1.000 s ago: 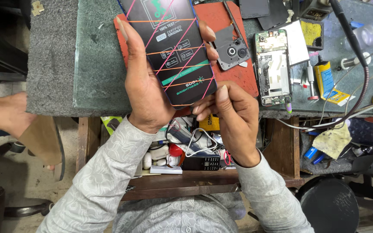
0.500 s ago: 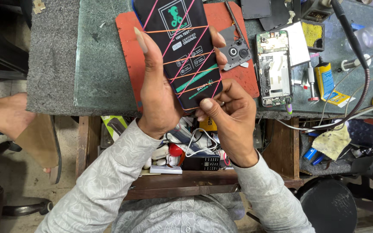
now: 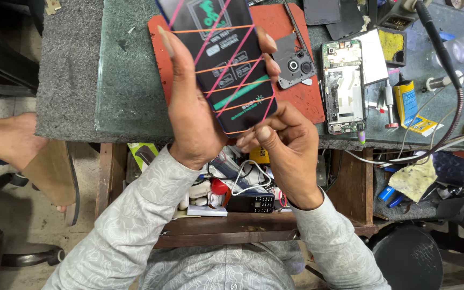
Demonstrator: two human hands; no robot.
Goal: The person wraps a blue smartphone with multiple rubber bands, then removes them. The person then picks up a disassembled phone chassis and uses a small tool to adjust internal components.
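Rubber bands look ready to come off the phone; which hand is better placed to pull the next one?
Probably right: the right hand pinches at the phone bottom edge, while the left hand grips it.

Dark phone panel [image 3: 225, 64] wrapped in rubber bands [image 3: 231, 75] lifted higher and nearer the camera than a second ago, top edge now cut off by frame. Left hand [image 3: 194, 115] shifted up along its side. Right hand [image 3: 285, 147] rose with it, fingers [image 3: 264, 134] now pinching the bottom edge.
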